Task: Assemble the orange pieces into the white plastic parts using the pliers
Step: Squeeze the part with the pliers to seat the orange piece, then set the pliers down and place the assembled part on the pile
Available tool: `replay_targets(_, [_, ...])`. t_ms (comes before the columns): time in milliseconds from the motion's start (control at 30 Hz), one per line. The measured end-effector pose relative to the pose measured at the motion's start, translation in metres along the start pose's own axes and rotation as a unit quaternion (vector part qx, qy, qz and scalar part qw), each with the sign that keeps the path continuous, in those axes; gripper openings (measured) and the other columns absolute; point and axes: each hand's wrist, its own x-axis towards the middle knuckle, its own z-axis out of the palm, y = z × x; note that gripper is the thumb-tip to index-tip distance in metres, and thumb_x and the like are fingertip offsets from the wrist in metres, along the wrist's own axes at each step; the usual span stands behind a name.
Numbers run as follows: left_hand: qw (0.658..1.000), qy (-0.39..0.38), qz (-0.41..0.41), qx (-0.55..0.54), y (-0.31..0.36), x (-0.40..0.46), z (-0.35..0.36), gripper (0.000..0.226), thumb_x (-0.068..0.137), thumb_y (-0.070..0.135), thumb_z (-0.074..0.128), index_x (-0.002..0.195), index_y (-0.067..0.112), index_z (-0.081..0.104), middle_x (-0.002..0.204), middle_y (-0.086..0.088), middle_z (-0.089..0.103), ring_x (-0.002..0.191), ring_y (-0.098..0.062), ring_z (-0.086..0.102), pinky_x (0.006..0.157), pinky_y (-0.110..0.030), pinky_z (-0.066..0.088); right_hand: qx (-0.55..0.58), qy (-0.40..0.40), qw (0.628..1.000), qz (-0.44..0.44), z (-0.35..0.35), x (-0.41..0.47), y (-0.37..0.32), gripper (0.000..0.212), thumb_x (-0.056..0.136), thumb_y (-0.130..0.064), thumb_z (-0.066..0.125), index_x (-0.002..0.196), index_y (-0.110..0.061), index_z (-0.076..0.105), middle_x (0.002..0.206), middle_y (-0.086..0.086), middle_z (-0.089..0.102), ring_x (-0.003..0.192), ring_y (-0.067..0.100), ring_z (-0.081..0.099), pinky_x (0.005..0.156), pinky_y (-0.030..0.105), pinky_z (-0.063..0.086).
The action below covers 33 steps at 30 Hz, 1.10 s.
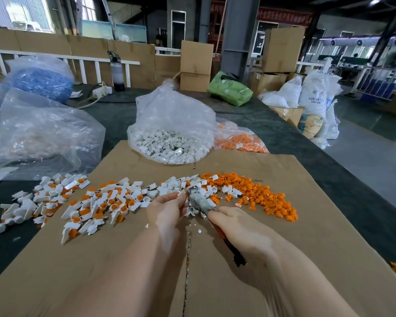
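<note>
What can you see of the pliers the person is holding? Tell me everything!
The pliers lie slanted over the cardboard sheet, nose pointing up and away toward the white plastic parts. The metal tip looks grey and shiny; the middle seems wrapped in pale tape. A dark red and black handle pokes out below the right hand, which grips them. The left hand holds something small and white at the tip. Whether the nose is shut cannot be told.
</note>
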Motion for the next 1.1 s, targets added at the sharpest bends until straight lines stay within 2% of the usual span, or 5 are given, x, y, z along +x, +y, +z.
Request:
replay_targets(167, [1.0,0.008,0.001,0.0,-0.003,-0.004,0.0,0.015,0.084,-0.003,0.065,0.076,0.007,0.056,0.072,-0.01,0.06,0.06,-0.014,0.056,0.061,-0.021,0.05,-0.031,0.018,0.999,-0.022,0.006,0.0,0.002,0.035,0.098,-0.045,0.032,0.072,-0.024,0.041,0.074,-0.007,0.043,0.065,0.006,0.042,0.056,0.024,0.027])
replay_targets(467, [1.0,0.012,0.008,-0.016,-0.007,-0.006,0.002,0.017,0.083,-0.005,0.064,0.075,0.007,0.056,0.067,-0.008,0.059,0.056,-0.013,0.055,0.045,-0.013,0.047,-0.052,0.08,0.994,-0.051,0.018,0.005,0.011,0.027,0.097,-0.043,0.04,0.076,-0.027,0.036,0.075,-0.007,0.044,0.064,0.006,0.041,0.053,0.022,0.028])
replay_targets(733, [0.999,0.044,0.022,-0.023,-0.012,0.003,-0.007,0.009,0.084,0.0,0.065,0.09,0.006,0.06,0.075,-0.008,0.063,0.049,-0.009,0.061,0.046,-0.017,0.05,0.111,0.154,0.981,-0.034,0.029,0.008,0.029,0.024,0.085,-0.042,0.061,0.101,-0.023,0.06,0.094,-0.005,0.063,0.089,0.014,0.06,0.082,0.036,0.05])
replay_targets(867, [0.99,0.016,0.106,0.089,-0.022,0.004,-0.016,0.009,0.083,0.004,0.068,0.091,0.008,0.065,0.073,-0.004,0.063,0.058,-0.011,0.062,0.056,-0.021,0.05,-0.084,0.297,0.951,-0.002,0.025,0.018,0.043,0.042,0.087,-0.047,0.056,0.121,-0.022,0.054,0.111,0.001,0.056,0.11,0.021,0.045,0.095,0.034,0.037])
replay_targets(1100, [0.931,-0.061,0.213,0.29,-0.03,-0.007,-0.022,0.014,0.089,0.021,0.063,0.091,0.033,0.068,0.093,0.023,0.061,0.089,0.006,0.053,0.074,-0.007,0.032,-0.318,0.33,0.887,0.047,0.024,0.032,0.069,0.055,0.091,-0.059,0.039,0.134,-0.025,0.039,0.124,0.001,0.045,0.116,0.021,0.038,0.096,0.031,0.031])
